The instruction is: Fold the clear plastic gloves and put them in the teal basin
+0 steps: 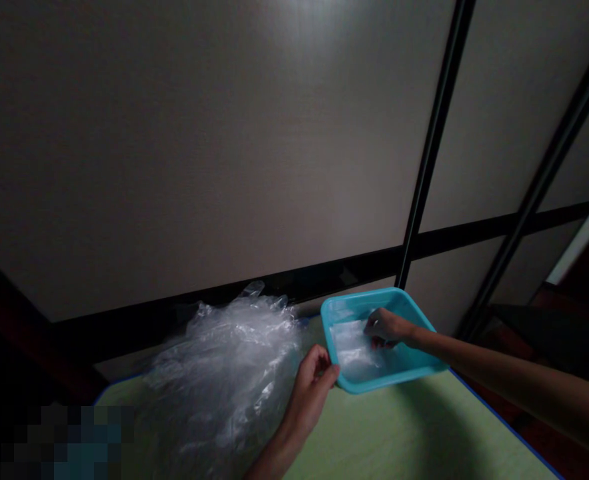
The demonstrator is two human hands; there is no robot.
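A turquoise plastic basin (391,383) stands on the green-covered surface, with thin clear plastic gloves (357,353) lying flat inside it. At the basin's left rim is my left hand (317,377), its fingers curled and its thumb against the edge. My right hand (387,328) reaches into the basin from the right, fingers pinched together on the clear plastic; its fingertips are partly hidden. To the left of the basin, a large loose heap of crinkled clear plastic gloves (239,360) spreads over the surface, with finger shapes showing at its top.
The light green cover (364,440) has a blue edge. Close behind it rises a wardrobe with pale sliding panels (224,147) and dark frame strips (434,140). Dark reddish floor shows at the lower right. The lower left corner is pixelated.
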